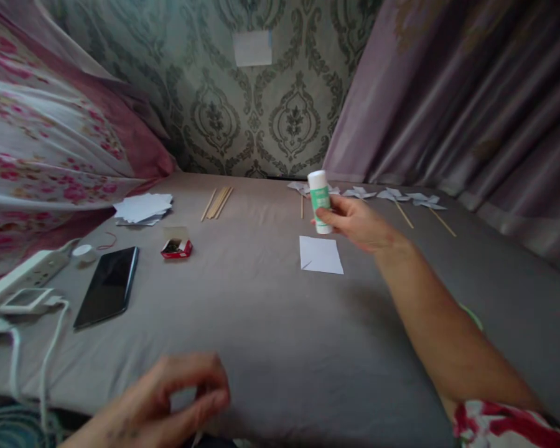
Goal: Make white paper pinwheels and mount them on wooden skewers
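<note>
My right hand (354, 218) grips a glue stick (321, 202), white with a green label, holding it upright above the sheet. Just below and in front of it lies a small square of white paper (322, 256), with a short cut or crease at its near left corner. At the near edge is my left hand (182, 398), its fingers curled and thumb close to the forefinger; whatever they hold, if anything, I cannot make out. Several folded paper pinwheels (392, 195) lie in a row behind my right hand, some on thin wooden sticks (442, 222).
At the left lie a paper stack (142, 208), loose wooden sticks (220, 203), an open red box (177, 249) of small dark items, a phone (107, 287), a white round cap (84, 254) and a power strip (42, 267) with cables. Curtains hang on both sides.
</note>
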Tool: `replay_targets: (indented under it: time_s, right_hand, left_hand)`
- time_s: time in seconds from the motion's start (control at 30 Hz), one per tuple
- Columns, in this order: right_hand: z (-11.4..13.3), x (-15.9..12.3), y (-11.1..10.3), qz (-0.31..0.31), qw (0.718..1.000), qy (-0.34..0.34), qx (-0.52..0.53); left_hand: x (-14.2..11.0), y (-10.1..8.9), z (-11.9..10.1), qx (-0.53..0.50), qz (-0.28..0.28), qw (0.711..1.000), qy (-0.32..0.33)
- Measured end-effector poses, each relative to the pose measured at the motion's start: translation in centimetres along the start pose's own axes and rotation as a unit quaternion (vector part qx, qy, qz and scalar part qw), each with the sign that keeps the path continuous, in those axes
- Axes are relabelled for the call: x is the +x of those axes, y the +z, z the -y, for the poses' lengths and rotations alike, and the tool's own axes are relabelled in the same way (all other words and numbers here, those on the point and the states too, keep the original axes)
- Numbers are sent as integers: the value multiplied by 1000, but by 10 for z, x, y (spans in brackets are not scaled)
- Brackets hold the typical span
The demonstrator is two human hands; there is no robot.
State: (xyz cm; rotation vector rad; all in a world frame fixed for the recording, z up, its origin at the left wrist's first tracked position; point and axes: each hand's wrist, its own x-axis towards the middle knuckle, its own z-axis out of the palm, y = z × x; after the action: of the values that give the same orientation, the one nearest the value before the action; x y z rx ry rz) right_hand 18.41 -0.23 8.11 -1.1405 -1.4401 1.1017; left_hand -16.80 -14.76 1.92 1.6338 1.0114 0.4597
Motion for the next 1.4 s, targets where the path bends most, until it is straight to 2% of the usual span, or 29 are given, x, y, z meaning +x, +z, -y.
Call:
replay_targets:
  time_s: [0.1,0.2,0.27,0.3,0.37,0.43,0.6,0.7,0.8,0.93,1.13,1.4]
  right_hand:
    - [5,-24,-54,-68,995,11,-71]
    - [5,-36,-78,-91,984,56,-140]
    - [4,-39,-85,-74,977,76,-188]
    - [4,-39,-87,-62,972,78,-212]
    - [3,-39,-89,-43,962,75,-259]
    - [2,-38,-90,-34,950,75,-300]
    - [-5,-31,-77,-40,943,69,-324]
    - [-17,-23,-65,-87,958,16,-272]
    - [-29,-17,-54,-105,963,-35,-245]
    - [-37,-16,-43,-107,947,-64,-297]
    - [-32,-20,-33,-99,914,-90,-383]
    - [-31,-22,-26,-78,901,-91,-417]
  left_hand:
    - [59,1,-50,137,-59,986,68]
    - [120,16,-76,219,-71,954,191]
    - [156,29,-80,301,-44,912,276]
    - [172,35,-79,346,-30,889,299]
    - [197,46,-75,421,0,852,311]
    - [214,54,-70,467,7,828,310]
    - [223,61,-57,488,-27,818,305]
    - [221,60,-53,491,-30,813,312]
    - [220,59,-51,494,-25,807,323]
    - [220,60,-49,492,-34,803,334]
    - [219,62,-48,493,-34,806,325]
    - [220,63,-46,494,-40,807,320]
